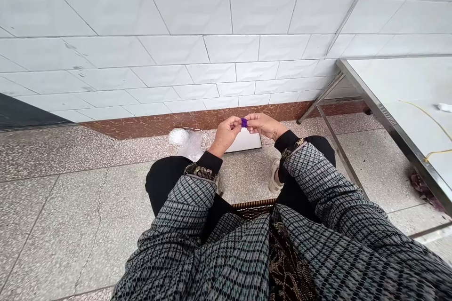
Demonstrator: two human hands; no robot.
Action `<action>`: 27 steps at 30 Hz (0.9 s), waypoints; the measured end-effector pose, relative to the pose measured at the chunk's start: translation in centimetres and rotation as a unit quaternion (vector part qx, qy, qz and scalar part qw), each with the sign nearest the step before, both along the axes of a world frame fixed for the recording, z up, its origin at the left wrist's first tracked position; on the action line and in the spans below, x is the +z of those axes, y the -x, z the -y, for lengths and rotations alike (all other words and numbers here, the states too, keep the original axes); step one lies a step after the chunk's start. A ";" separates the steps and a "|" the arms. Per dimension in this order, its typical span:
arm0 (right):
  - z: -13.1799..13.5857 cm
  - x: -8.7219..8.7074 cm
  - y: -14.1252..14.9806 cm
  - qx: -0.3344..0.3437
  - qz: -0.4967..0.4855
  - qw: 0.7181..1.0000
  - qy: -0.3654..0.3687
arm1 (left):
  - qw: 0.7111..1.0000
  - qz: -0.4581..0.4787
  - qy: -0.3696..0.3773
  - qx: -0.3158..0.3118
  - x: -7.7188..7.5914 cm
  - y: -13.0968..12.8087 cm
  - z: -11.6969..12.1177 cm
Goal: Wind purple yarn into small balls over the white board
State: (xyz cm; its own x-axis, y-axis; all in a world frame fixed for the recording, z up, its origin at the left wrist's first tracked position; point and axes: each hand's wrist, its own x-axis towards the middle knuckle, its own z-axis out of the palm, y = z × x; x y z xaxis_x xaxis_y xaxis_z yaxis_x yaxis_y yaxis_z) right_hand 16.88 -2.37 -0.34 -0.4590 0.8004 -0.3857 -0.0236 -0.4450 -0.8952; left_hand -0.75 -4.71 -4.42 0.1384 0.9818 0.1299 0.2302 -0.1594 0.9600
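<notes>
A small purple piece (244,122), which looks like yarn or knitted work, is stretched between my two hands in front of my knees. My left hand (228,132) pinches its left end between thumb and fingers. On the other side, my right hand (262,125) grips the right end the same way. The piece is too small to tell its exact kind. Below the hands, a white tray or box lid (244,142) with a dark edge lies on the floor. Left of it sits a ball of white yarn (178,137) beside a clear plastic bag (193,145).
A white-topped table (399,80) with a metal frame stands to the right, with a yellow cord (432,120) on it. Dark cloth (425,190) lies beneath. Ahead rises a white tiled wall (197,49). Under me is the edge of a woven seat (254,208).
</notes>
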 end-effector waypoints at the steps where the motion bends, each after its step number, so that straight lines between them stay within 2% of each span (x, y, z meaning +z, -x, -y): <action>1: 0.0 -0.1 0.2 -0.030 -0.008 1.000 -0.001 | 1.000 0.014 0.000 0.007 0.0 -0.2 0.0; 4: 0.1 -0.7 1.1 -0.099 -0.012 0.995 -0.023 | 0.999 0.031 0.000 0.024 0.1 -0.7 0.2; 7: 0.2 -1.2 1.9 -0.129 0.002 0.990 -0.053 | 0.998 0.037 0.014 0.048 0.0 -0.8 0.2; 10: 0.3 -1.3 1.9 -0.107 0.020 0.992 -0.066 | 0.997 0.022 0.026 0.063 -0.1 -0.6 0.0; 14: 0.3 -0.8 1.2 -0.059 0.017 0.996 -0.065 | 0.996 -0.051 0.007 0.074 -0.1 -0.1 -0.2; 19: -0.1 -0.6 0.7 -0.060 0.060 0.994 -0.068 | 0.989 -0.134 -0.023 0.050 0.2 0.3 0.1; 23: -0.1 -0.6 0.8 -0.034 0.041 0.997 -0.055 | 0.992 -0.118 -0.022 0.039 0.0 0.2 0.1; 27: 0.0 -0.8 1.1 -0.050 0.029 0.996 -0.075 | 0.997 -0.069 -0.002 0.045 -0.3 0.1 -0.2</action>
State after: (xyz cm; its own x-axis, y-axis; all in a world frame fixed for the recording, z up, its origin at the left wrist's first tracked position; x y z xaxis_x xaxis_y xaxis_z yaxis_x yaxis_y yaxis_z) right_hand 15.75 -2.33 -1.16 -0.3549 0.8912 -0.2825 -0.0069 -0.3047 -0.9524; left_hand -0.89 -4.49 -4.72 0.0668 0.9905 0.1199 0.3737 -0.1363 0.9175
